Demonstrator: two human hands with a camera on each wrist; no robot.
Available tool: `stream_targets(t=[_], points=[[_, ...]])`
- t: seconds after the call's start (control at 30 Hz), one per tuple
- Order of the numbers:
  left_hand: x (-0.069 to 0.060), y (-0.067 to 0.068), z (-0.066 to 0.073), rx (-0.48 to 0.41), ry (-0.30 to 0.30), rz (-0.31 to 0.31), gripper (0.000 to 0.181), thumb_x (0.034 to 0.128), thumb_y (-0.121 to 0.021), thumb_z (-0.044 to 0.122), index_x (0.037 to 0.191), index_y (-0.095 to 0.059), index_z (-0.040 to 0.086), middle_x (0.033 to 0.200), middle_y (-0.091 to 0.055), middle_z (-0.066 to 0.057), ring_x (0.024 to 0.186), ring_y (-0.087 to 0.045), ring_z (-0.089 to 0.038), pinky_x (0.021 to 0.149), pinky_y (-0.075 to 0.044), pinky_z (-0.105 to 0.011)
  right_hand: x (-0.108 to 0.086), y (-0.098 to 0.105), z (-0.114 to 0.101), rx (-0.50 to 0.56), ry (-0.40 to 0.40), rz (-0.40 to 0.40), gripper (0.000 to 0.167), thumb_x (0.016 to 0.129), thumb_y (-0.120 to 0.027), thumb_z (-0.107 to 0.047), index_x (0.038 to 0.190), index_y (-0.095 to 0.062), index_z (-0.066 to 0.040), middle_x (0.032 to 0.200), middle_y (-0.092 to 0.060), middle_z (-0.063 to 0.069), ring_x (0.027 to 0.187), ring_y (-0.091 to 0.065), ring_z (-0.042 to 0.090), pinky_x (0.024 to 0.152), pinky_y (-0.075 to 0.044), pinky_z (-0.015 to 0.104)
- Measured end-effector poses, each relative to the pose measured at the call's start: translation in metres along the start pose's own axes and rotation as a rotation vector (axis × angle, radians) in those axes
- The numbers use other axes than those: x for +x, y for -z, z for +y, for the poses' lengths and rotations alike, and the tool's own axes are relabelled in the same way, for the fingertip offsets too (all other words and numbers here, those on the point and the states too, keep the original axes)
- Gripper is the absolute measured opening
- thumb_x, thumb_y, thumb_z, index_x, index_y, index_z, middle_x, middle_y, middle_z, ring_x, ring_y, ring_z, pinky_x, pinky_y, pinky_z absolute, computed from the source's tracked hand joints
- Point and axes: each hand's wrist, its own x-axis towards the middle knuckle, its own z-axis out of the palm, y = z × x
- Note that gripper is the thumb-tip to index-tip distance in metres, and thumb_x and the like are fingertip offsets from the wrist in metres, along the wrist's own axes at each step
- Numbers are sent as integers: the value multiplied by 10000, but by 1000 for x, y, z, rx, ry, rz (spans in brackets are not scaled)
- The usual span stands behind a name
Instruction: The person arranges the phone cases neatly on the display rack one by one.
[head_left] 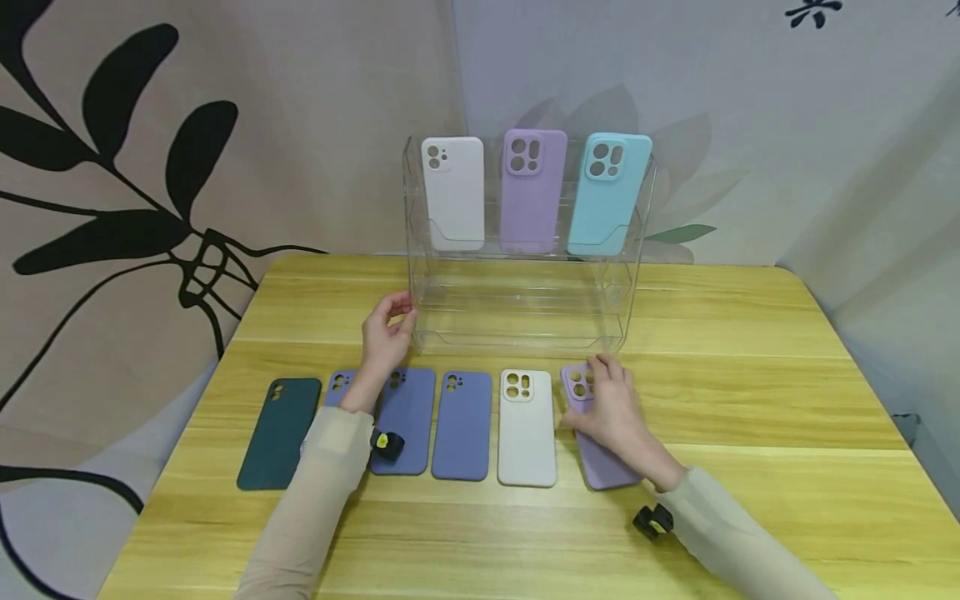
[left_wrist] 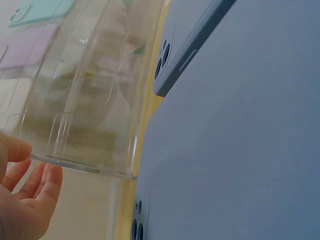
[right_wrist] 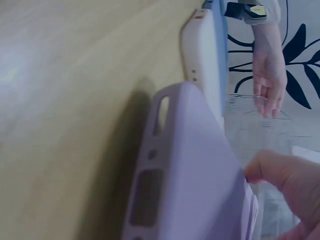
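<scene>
My left hand is at the left side of a clear tiered display rack. In the left wrist view its thumb and fingers pinch the rack's edge. On the table in front of the rack's right end, my right hand holds a light purple phone case by its edges. That case lies slightly slanted, camera cutouts toward the rack. In the right wrist view the purple case fills the middle, with the right thumb at its side.
White, purple and turquoise phone cases lean on the rack's upper tier. A row on the table holds a white case, several blue cases and a dark green one. A wall stands behind.
</scene>
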Motion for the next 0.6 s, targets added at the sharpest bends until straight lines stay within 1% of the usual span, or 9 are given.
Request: stream_targets(t=[0.1,0.23,0.4,0.5,0.6], points=[[-4,1,13,4,-9,-7,283,885,-560,-79,1155,-526,-159,1098,-559,-312,1043,-545,-385,797,-484,-240,0,5,-3,23,29,30,913,587,-795,-173,1339,-370,120,1380,-330,290,1185,-343,451,910,-397,570],[-10,2,32,18,-8,-12,282,883,-547,-95,1149,-514,-183,1098,-551,-331,1044,-541,-401,809,-489,-272,2,12,-8,46,74,75,886,606,-772,-156,1347,-367,112,1381,-335,288,1198,-333,442,927,-384,563],[-13,3,39,20,4,-13,284,887,-538,-96,1156,-510,-184,1108,-547,-331,1056,-538,-398,845,-490,-327,5,19,-16,72,130,127,874,608,-763,-122,1352,-365,105,1379,-337,295,1214,-320,445,965,-344,568],[-12,3,38,16,2,-15,284,885,-542,-98,1153,-511,-185,1105,-550,-329,1052,-540,-396,834,-488,-313,8,21,-20,90,159,155,859,615,-757,-113,1350,-369,104,1381,-336,296,1224,-312,444,978,-325,559],[-13,3,38,13,-2,-15,283,882,-547,-99,1150,-513,-186,1100,-553,-327,1047,-544,-395,817,-484,-288,12,24,-25,117,181,177,839,629,-746,-115,1350,-374,97,1383,-336,290,1222,-312,433,964,-329,545]])
